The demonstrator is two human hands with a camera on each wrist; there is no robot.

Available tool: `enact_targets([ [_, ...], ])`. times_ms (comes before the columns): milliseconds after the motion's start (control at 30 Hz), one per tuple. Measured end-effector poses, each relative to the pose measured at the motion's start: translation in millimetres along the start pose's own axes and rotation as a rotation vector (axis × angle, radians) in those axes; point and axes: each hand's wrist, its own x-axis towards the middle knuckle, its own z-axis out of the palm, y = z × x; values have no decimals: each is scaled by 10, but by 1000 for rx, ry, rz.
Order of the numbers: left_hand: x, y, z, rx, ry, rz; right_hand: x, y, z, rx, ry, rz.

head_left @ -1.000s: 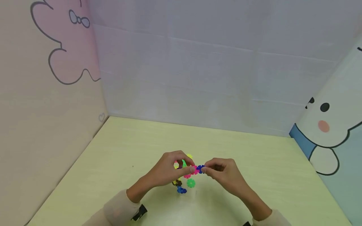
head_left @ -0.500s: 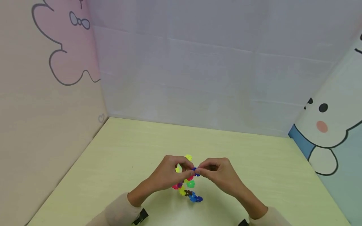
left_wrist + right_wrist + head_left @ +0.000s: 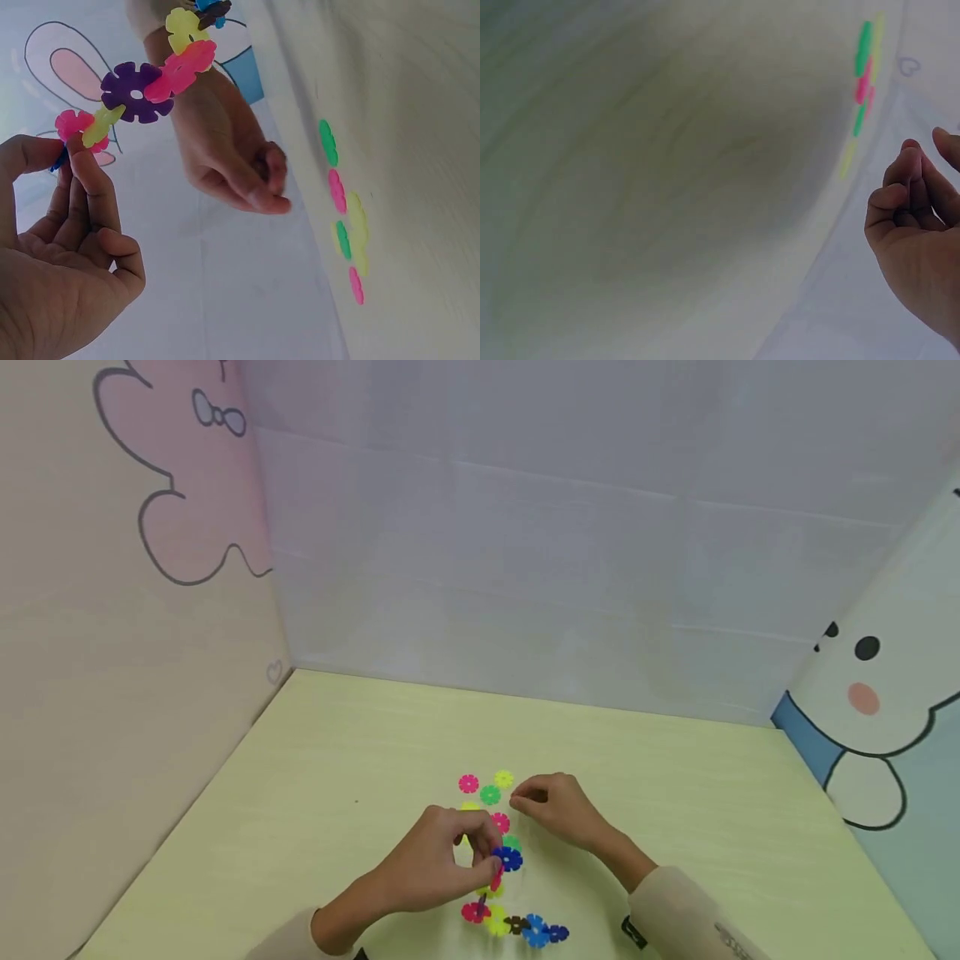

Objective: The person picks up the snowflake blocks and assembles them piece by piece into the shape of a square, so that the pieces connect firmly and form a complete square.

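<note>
My left hand (image 3: 438, 864) pinches a dark blue notched plastic flower disc (image 3: 510, 859) at one end of a linked chain of such discs. Pink, yellow, purple (image 3: 136, 93), brown and lighter blue (image 3: 536, 931) discs follow along the chain, which hangs toward the near side in the head view. To the right, my right hand (image 3: 558, 810) is raised with loosely curled fingers and nothing in them; a gap shows between its thumb and forefinger in the right wrist view. Its fingertips are close to loose discs: a green disc (image 3: 490, 794), a yellow disc (image 3: 503, 778) and a pink disc (image 3: 500, 822).
Another pink disc (image 3: 468, 784) and a green disc (image 3: 512, 843) lie on the pale table (image 3: 360, 743), with yellow discs partly behind my left hand. A plain wall (image 3: 480, 568) closes the back; printed cartoon walls stand at both sides.
Both hands were together on the dark blue disc. My right hand has let go and moved away up and right; my left hand has drawn the chain toward the near side.
</note>
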Motion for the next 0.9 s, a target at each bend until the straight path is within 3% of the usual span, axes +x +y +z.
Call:
enact_targets([
  [267,-152,119,58,-13,-13,21,119,104,213,-206,-141,-134],
  [467,-178,133,62,-24,-23,56,148,36,182,-222,-149,-76],
  [667,-166,85,69,2,-13,86,-1,28,111,-92,-98,-18],
  [900,15,-106,-47,56,65,68,-268,-270,-236,251,89,95],
])
